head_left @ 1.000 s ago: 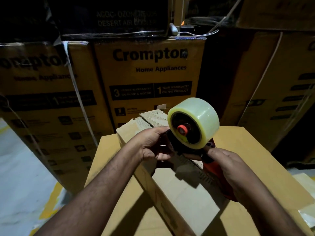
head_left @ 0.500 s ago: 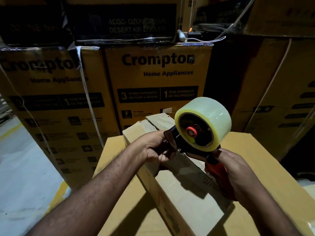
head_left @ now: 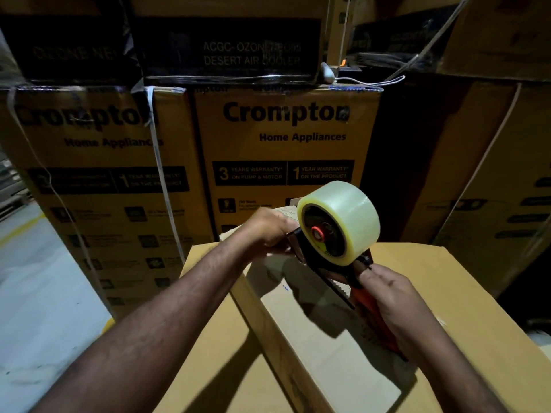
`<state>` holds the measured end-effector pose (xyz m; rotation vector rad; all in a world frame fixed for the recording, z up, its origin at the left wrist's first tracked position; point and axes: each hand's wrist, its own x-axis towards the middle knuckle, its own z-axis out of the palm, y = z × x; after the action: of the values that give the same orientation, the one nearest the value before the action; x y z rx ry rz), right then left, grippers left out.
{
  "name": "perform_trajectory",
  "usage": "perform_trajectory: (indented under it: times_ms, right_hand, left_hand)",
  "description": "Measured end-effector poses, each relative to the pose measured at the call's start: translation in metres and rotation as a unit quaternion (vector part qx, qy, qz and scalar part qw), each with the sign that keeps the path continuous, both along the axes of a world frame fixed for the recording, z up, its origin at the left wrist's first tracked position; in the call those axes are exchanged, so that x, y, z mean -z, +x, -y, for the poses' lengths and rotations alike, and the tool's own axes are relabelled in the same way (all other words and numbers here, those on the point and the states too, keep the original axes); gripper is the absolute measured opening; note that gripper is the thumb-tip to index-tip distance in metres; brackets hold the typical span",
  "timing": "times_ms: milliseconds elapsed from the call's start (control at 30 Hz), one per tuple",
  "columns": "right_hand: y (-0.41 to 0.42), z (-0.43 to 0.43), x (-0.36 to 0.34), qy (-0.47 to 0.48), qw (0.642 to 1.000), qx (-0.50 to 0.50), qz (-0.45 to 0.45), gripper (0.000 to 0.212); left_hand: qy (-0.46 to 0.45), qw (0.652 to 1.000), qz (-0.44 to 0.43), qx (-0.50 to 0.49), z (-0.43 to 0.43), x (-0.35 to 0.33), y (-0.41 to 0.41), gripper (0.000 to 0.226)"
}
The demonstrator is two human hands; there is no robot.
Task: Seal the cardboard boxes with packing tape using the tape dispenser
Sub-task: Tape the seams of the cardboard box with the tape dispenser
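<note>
Gripping the tape dispenser (head_left: 313, 254) by its orange handle, my right hand (head_left: 396, 302) holds it tilted over the small box (head_left: 328, 362), with the tape roll (head_left: 346, 222) on top. My left hand (head_left: 268, 228) curls at the dispenser's front end, though I cannot tell whether it pinches anything. The small box rests on a bigger box (head_left: 465, 296), with printed cartons (head_left: 286, 138) stacked behind

The left forearm (head_left: 167, 323) and right forearm (head_left: 447, 362) were bare, as were the left hand (head_left: 267, 231) and right hand (head_left: 393, 296).
</note>
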<state>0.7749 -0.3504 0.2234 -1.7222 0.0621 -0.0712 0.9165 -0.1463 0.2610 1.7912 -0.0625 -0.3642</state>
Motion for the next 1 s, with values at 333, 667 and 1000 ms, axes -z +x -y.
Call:
perform_trajectory:
  times_ms: [333, 667, 1000]
  right_hand:
    - [0.074, -0.030, -0.007, -0.114, 0.993, 0.023, -0.025, 0.089]
    - [0.119, -0.043, 0.001, -0.110, 0.983, 0.038, -0.139, 0.062]
    - [0.152, -0.071, -0.002, -0.022, 0.981, 0.067, -0.180, 0.057]
  left_hand:
    - [0.153, 0.972, 0.166, -0.064, -0.005, -0.006, 0.080, 0.020]
    - [0.178, 0.975, 0.133, 0.011, -0.021, 0.028, 0.132, 0.024]
    - [0.123, 0.976, 0.145, -0.109, -0.034, 0.064, 0.148, 0.010]
